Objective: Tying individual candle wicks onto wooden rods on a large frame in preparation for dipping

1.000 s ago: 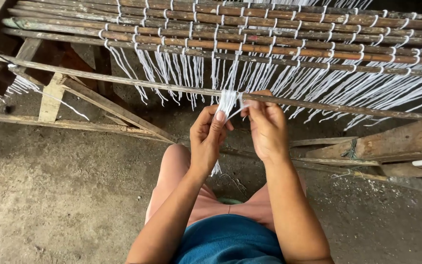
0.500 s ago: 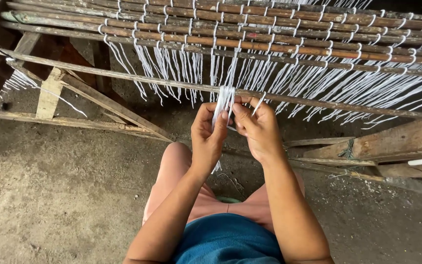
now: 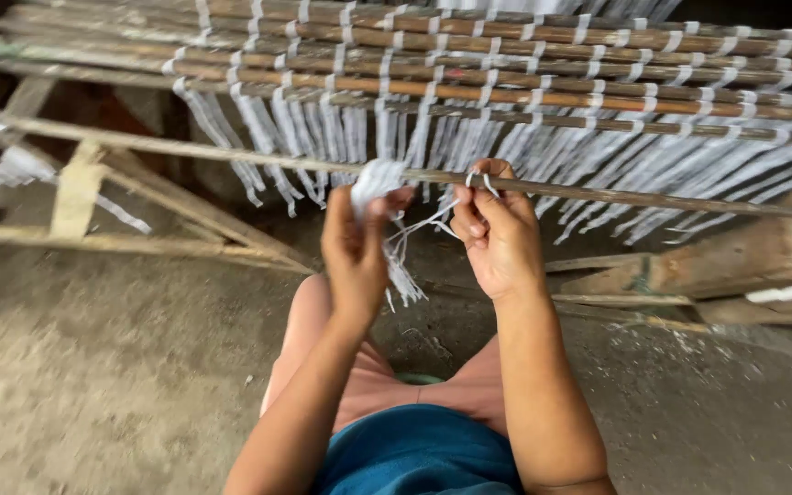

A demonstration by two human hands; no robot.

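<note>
White string: a bundle of string (image 3: 379, 183) hangs over the long stick (image 3: 653, 195), loose ends trailing down between the person's two hands; the picture is blurred, so single strands are hard to tell apart.
Wooden frame: pale crossed slats (image 3: 80, 188) lie left of the bundle, below the stick's left end.
Left hand: the left hand (image 3: 357, 247) is just under the stick, fingers closed around the bundle where it drapes over the wood.
Loose strands: a few thin strands (image 3: 419, 225) run from the bundle across to the other hand.
Right hand: the right hand (image 3: 499, 234) is just right of the bundle, fingers curled narrow and pinching those strands, with a loop of string (image 3: 480, 180) over its fingertips at the stick.
Lashed poles: a row of brown poles (image 3: 543, 87) tied with white bindings lies above the stick, many string ends (image 3: 689, 183) hanging from it.
Floor: grey concrete ground (image 3: 93, 367) lies below the stick.
</note>
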